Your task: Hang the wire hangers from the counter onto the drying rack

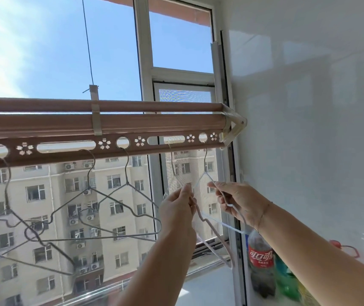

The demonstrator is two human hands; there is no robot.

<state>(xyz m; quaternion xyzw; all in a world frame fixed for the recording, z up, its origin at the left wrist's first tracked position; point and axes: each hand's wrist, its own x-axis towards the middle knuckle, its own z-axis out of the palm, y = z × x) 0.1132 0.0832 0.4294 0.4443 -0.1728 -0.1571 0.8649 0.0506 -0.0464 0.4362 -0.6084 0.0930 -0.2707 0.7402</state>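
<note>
The job looks almost done. Three grey hangers [127, 183] hang from holes on the left part of the drying rack [66, 124], and no hand touches them. Two more hangers are going on at the right end, near the white wall. The blue hanger [206, 173] has its hook in the last round hole [203, 137]. The right hand [238, 199] has its fingers curled around the blue hanger's sloping side. Just to the left of it is the pink hanger [201, 217]. Its thin hook goes up to the long slot [166, 140], but the wire is too pale to tell if it is fully caught there. The left hand [176, 208] pinches the pink hanger near its top. The two hangers cross low down, so they may be tangled a little. What is left, I think, is to settle these two and let go. The desk is not in view, so I cannot tell if more hangers wait there.
</note>
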